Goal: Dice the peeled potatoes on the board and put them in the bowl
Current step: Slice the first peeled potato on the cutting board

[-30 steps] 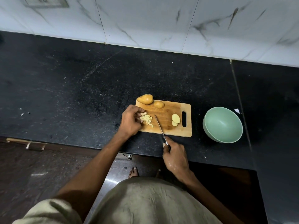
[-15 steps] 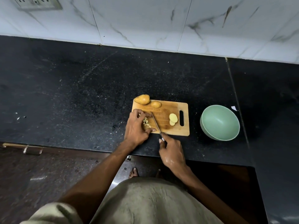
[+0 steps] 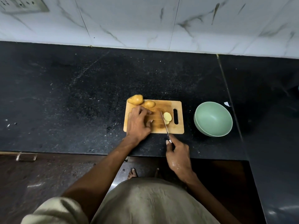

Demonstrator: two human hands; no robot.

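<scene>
My left hand (image 3: 138,122) lies cupped over the left half of the wooden cutting board (image 3: 176,129), fingers curled down; the diced potato under it is hidden, so I cannot tell whether I'm holding any. My right hand (image 3: 178,156) grips the knife (image 3: 164,122), blade resting beside 2 potato slices (image 3: 167,117). 2 whole potatoes (image 3: 140,101) sit at the board's far left corner. The green bowl (image 3: 213,118) stands on the counter (image 3: 80,102), right of the board.
</scene>
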